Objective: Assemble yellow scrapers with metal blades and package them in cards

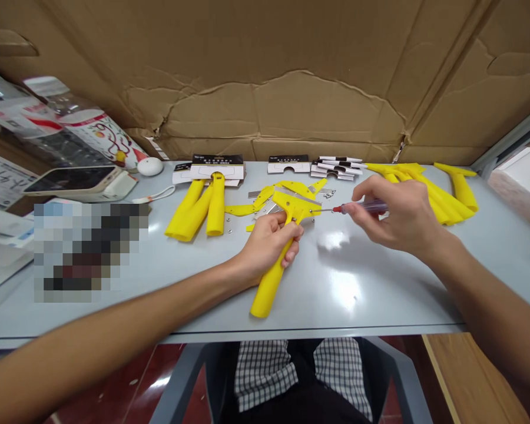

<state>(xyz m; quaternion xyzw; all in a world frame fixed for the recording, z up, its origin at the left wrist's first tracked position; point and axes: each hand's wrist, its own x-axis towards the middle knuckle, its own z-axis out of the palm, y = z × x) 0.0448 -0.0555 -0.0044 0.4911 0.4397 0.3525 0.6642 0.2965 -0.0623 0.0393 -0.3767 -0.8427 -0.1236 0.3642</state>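
Observation:
My left hand [274, 244] is closed round the neck of a yellow scraper [269, 288], whose wide head points away from me and whose handle slants down toward the table's front. In my right hand [401, 215] is a screwdriver [366, 206] with a clear purplish handle and a red collar. Its thin shaft lies level, and the tip meets the right end of the scraper's head, by a small screw. Behind the scraper lie loose yellow head pieces [241, 209], metal blades and a little heap of screws [330, 193].
Yellow handles with black-and-white cards [218, 168] lie left of centre; more yellow scraper parts [441, 197] lie at the right. Folded cards [288, 164] rest by the cardboard wall [265, 106]. A phone [73, 181], a white egg-shaped item [150, 166] and bottles [101, 132] stand at the left.

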